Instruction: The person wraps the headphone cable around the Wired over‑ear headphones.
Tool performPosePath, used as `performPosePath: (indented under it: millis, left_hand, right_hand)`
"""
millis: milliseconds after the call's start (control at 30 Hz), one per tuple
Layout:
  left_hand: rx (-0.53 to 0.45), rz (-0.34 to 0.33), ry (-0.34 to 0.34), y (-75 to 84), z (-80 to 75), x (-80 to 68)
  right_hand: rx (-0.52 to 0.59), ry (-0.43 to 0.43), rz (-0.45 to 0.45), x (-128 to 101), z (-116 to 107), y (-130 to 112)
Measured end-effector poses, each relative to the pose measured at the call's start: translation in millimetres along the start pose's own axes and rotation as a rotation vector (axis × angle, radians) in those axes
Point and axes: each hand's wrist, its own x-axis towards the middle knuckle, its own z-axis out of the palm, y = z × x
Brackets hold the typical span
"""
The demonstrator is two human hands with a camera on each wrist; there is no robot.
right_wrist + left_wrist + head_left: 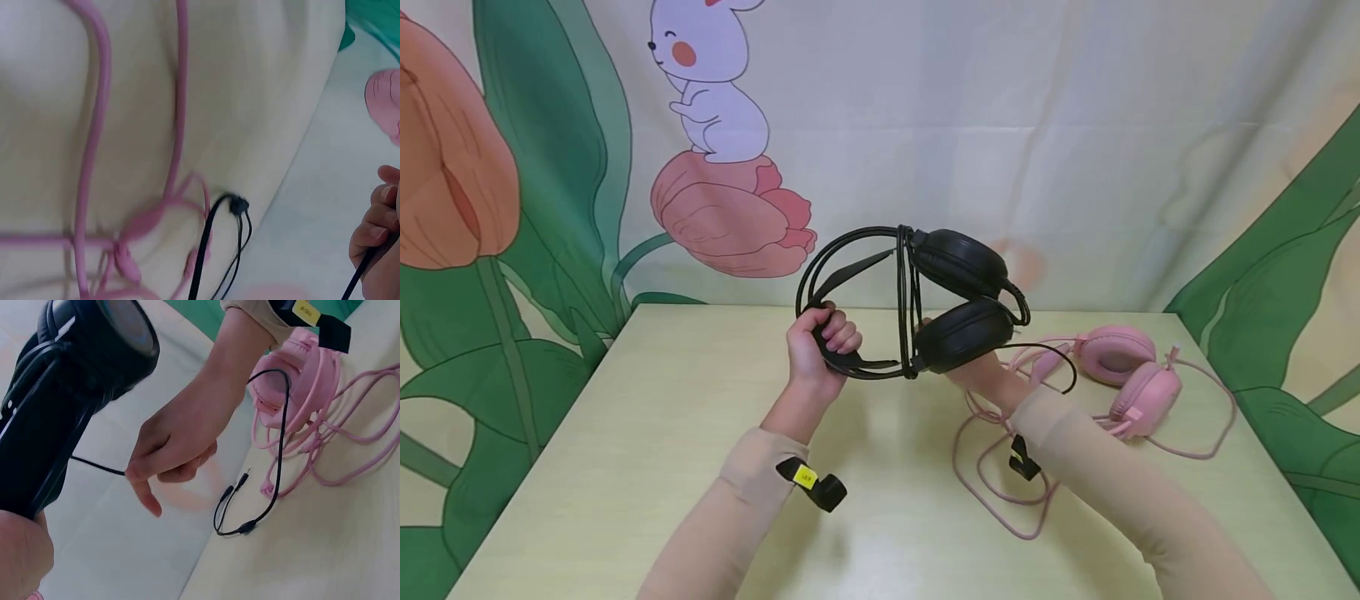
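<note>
A pair of black over-ear headphones (962, 333) is held up sideways over the table, ear cups to the right. My left hand (820, 350) grips the headband, fingers curled round it. Several turns of black cable (904, 300) run across the frame near the cups. Behind the lower cup, my right hand (981, 379) is partly hidden. In the left wrist view the right hand (184, 434) pinches the cable between thumb and fingers. From that hand the cable's tail hangs in a loop, ending in a splitter (248, 526) and two thin plug leads.
Pink headphones (1150, 398) lie on the right of the table (700, 367), beside my right forearm. Their pink cord (985, 500) spreads in loose loops beneath that arm. A printed curtain (985, 125) hangs behind the table's back edge.
</note>
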Motion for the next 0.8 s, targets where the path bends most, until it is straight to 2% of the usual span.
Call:
performPosePath:
  millis: [33, 67, 100, 167, 233, 300, 333, 400, 567, 667, 800]
  left_hand:
    - [0.004, 0.017, 0.020, -0.5, 0.6, 0.4]
    - [0.008, 0.033, 0.043, -0.9, 0.9, 0.9]
    - [0.012, 0.051, 0.067, -1.2, 1.2, 1.4]
    - [0.019, 0.086, 0.109, -1.3, 0.9, 3.0]
    - [0.018, 0.112, 0.141, -0.5, -0.5, 5.2]
    - [0.017, 0.132, 0.163, 0.9, -2.6, 7.6]
    - [0.022, 0.141, 0.167, 1.6, -3.9, 8.9]
    - [0.037, 0.158, 0.173, 3.2, -5.6, 11.2]
    - [0.125, 0.205, 0.204, 5.8, -10.3, 14.2]
    - [0.178, 0.240, 0.222, 5.8, -13.3, 15.1]
    - [0.232, 0.315, 0.241, 5.5, -17.1, 16.7]
  right_hand:
    - [-0.177, 0.038, 0.021, 0, 5, -2]
    - [-0.200, 0.057, 0.051, 6, -3, -13]
    - [-0.219, -0.011, 0.103, 13, -13, -24]
    - [-0.090, -0.114, 0.292, 24, -26, -42]
    - [-0.029, -0.278, 0.448, 31, -33, -57]
    - [0.000, -0.383, 0.532, 35, -37, -69]
    - [0.017, -0.408, 0.554, 35, -37, -73]
    - [0.043, -0.414, 0.553, 35, -37, -80]
    - [0.084, -0.335, 0.522, 37, -39, -90]
    - [0.130, -0.356, 0.512, 38, -40, -96]
    - [0.244, -0.377, 0.512, 37, -40, -101]
